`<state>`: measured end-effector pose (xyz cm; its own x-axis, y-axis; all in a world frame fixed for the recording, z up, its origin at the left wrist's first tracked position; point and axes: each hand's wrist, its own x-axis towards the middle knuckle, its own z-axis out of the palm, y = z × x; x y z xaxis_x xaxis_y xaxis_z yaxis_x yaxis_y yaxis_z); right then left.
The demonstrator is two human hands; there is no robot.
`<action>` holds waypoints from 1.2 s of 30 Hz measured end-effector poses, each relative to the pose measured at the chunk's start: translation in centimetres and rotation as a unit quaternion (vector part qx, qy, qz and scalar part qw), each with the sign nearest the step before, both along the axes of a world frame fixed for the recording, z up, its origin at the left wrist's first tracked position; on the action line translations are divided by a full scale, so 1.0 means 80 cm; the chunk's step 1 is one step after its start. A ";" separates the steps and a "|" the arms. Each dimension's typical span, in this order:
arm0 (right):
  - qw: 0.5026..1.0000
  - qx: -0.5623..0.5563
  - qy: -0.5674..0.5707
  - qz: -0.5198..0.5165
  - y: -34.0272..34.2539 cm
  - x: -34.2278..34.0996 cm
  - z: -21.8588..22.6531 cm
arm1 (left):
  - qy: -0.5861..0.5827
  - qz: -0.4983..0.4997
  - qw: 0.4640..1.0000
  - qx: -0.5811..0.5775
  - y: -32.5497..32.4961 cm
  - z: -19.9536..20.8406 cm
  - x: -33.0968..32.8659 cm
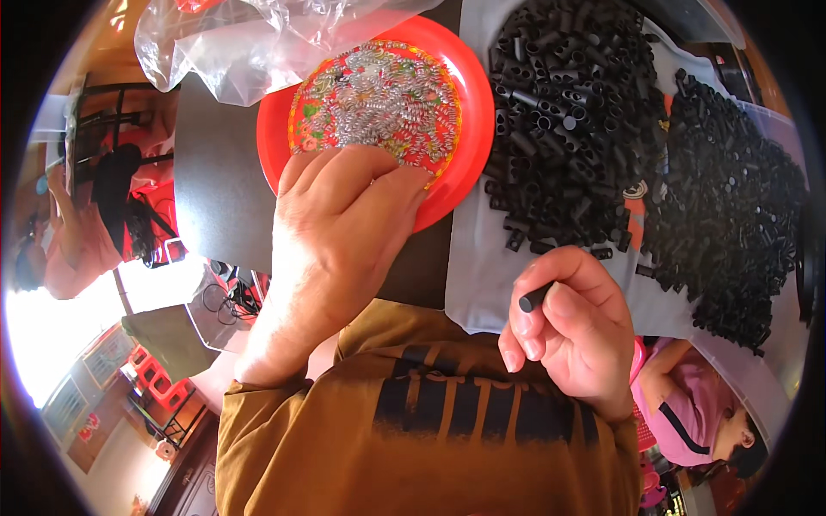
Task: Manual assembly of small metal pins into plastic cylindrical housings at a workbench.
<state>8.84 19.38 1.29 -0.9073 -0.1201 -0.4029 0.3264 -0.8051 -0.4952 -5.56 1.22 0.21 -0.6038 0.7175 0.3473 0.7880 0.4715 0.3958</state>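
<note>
R hand [572,327] is clamped on a small black cylinder [534,297], pinched btwn thumb and fingers w/ its flat end tipped toward lower L. From my end I see the palm side, fingers curled, the pc held up just below the big black heap and over the near edge of the pale grey sheet [477,288].

L hand [344,189] is back-up over the near side of the round red plate [480,116], fingers bent down at the small metal springs [379,95]. Its fingertips are hidden from me — can't tell if they're together, apart or on a spring. The springs lie in a loose layer over the plate's patterned middle; red rim shows bare on the R.

R of the plate, on the sheet, I've got a heap of black tubes [559,129], many w/ open ends showing, and farther R a second heap of smaller black pcs [731,206]. A clear plastic bag [232,52] overlaps the plate's far L edge. Dark tabletop [219,172] shows L of the plate. Brown shirt [327,447] fills the bottom — dark blocks across the chest. A co-worker in pink [680,413] is at lower R; red stools [159,378] at lower L, well apart from the work.
</note>
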 end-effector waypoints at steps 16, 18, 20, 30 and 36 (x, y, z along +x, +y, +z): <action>0.995 -0.096 -0.013 -0.029 0.001 0.001 -0.005 | 0.037 0.035 0.997 -0.060 0.006 -0.003 -0.015; 0.996 -0.085 -0.024 -0.026 -0.001 -0.001 -0.006 | 0.013 0.044 0.998 -0.045 0.005 -0.004 -0.013; 0.996 -0.081 -0.010 -0.024 -0.002 -0.003 -0.008 | -0.011 0.053 0.998 -0.030 0.003 -0.007 -0.012; 0.997 -0.069 -0.005 -0.023 -0.008 -0.005 -0.012 | 0.038 0.023 0.997 -0.066 -0.003 -0.006 -0.018; 0.998 -0.065 0.001 -0.017 -0.009 -0.005 -0.010 | 0.059 0.023 0.996 -0.060 -0.001 -0.001 -0.023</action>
